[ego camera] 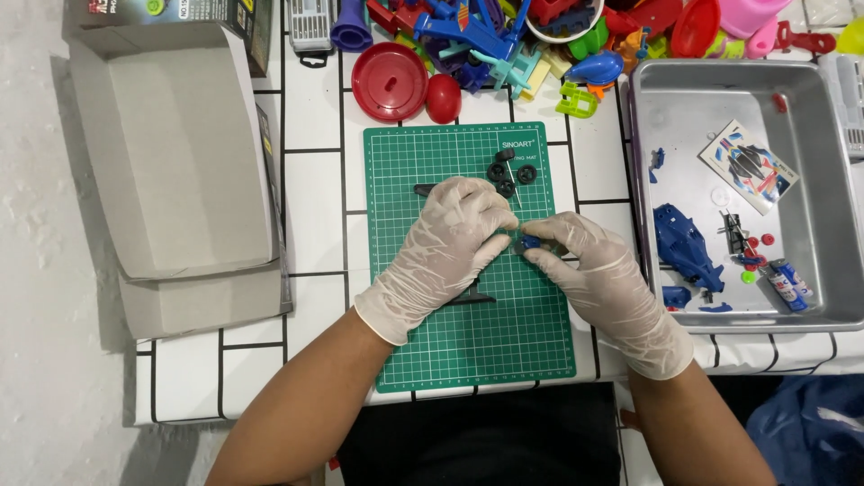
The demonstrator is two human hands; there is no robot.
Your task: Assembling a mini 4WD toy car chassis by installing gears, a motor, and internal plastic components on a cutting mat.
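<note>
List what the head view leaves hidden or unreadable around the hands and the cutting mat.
- Small blue part: mostly covered by fingertips of the left hand and right hand; shape unclear.
- Dark piece on the green cutting mat: half under the left hand.
- Toy pile: cut off by the top edge.

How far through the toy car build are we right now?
Early. Done: box opened, parts laid out. In hand: left hand and right hand pinch a small blue part. Left: black wheels loose on the mat; blue body shell in the tray.

loose black wheels point(511, 171) crowd the mat point(540, 342) above; its near half lies bare.
</note>
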